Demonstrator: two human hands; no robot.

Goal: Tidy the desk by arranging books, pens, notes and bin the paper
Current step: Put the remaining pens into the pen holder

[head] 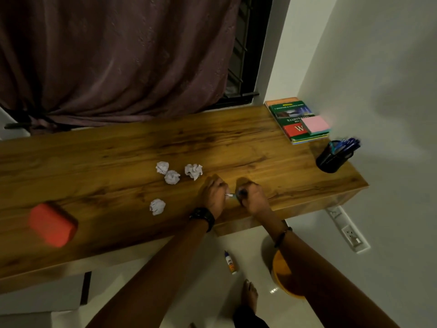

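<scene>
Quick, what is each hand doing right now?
Left hand: closed on one end of a pen.
Right hand: closed on its other end.

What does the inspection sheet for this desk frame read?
Surface: wooden desk, mostly bare.
Job's things: four paper balls loose mid-desk; books stacked far right under sticky notes; pen holder full.
Clutter: red block at left; glue bottle on floor.
Grip: left hand and right hand both closed on one pen.
Cables: nothing seen.
Surroundings: curtain, wall socket, orange bin underneath.
</scene>
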